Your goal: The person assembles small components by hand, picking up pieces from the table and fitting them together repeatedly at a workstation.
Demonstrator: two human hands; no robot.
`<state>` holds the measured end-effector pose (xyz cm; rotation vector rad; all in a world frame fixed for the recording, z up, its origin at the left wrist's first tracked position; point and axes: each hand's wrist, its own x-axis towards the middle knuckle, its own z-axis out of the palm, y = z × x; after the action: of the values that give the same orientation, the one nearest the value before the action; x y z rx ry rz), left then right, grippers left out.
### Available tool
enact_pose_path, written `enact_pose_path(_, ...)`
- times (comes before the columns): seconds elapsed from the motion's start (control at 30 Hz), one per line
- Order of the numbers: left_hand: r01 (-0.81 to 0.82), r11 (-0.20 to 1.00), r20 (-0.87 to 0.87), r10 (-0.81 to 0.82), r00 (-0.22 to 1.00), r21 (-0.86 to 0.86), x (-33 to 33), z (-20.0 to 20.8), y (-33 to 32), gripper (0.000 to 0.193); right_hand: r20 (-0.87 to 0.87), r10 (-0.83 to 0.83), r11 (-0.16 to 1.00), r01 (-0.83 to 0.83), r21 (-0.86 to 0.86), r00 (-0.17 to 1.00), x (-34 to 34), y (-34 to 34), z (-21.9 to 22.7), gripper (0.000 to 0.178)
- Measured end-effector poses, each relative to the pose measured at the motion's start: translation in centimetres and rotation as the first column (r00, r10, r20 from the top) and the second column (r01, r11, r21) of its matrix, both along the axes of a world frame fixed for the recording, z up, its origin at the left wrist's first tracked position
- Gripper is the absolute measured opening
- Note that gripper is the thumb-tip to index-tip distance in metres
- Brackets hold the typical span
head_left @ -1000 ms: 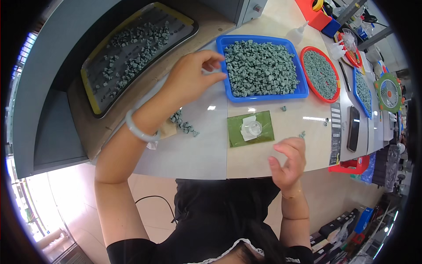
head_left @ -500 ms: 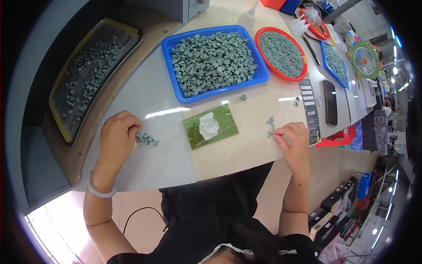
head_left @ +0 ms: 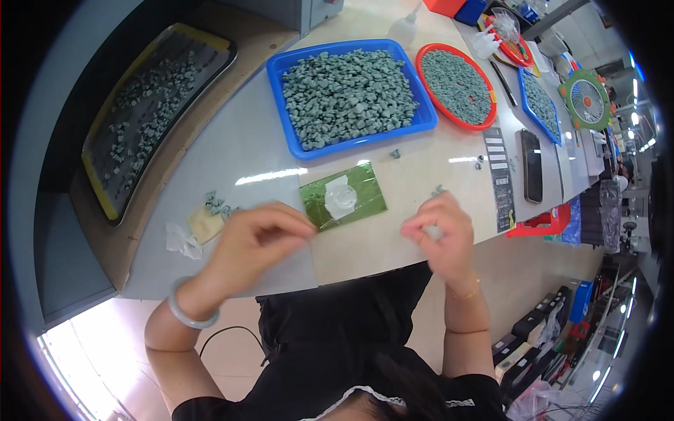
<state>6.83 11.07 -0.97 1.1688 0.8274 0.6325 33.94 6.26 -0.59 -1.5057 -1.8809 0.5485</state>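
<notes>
My left hand (head_left: 260, 242) is closed in a pinch by the lower left corner of a green rectangular pad (head_left: 375, 193). Whatever lies between its fingertips is too small to make out. On the pad sits a white patch with a clear round piece (head_left: 342, 198) on it. My right hand (head_left: 442, 235), slightly blurred, pinches to the right of the pad; its contents cannot be made out. Just beyond it shows a little group of grey-green pieces (head_left: 439, 190). Behind my left hand lies a small pile of grey-green pieces (head_left: 217, 203), beside a pale yellow pad (head_left: 206, 224).
A blue tray (head_left: 295, 144) heaped with grey-green pieces stands beyond the green pad, with a red round tray (head_left: 484, 125) beside it. A dark-lined tray (head_left: 105, 200) is at left. Crumpled white tissue (head_left: 184, 242), a phone (head_left: 531, 166) and a squeeze bottle (head_left: 404, 29) lie around.
My left hand has moved right from the left pile to the green pad's edge, uncovering the yellow pad and tissue. My right hand has shifted slightly left, drawing back from the small right-hand group.
</notes>
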Motion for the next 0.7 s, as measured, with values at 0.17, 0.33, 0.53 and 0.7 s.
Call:
enact_pose_path(0.17, 0.158, 0.926, 0.133, -0.118, 0.984, -0.342, 2.7, -0.5, -1.6, 0.009, -0.277, 0.241, 0.964, -0.196, 0.181, 0.93, -4.6, -0.1, -0.9, 0.013)
enact_pose_path(0.33, 0.133, 0.945, 0.179, -0.081, 0.981, -0.3, 2.2, -1.7, -1.3, 0.007, -0.274, 0.296, 0.948, -0.248, 0.197, 0.915, -5.3, 0.5, -2.0, 0.015)
enact_pose_path(0.53, 0.106, 0.971, 0.181, -0.067, 0.981, -0.216, 1.7, -2.4, -0.8, 0.006, -0.25, 0.283, 0.958, -0.265, 0.105, 0.926, -5.6, 1.3, -1.9, 0.018)
enact_pose_path(0.7, 0.092, 0.976, 0.187, -0.055, 0.981, -0.199, 1.4, -2.9, -0.6, 0.007, 0.017, 0.311, 0.916, -0.305, 0.26, 0.95, -6.0, 1.5, -1.3, 0.022)
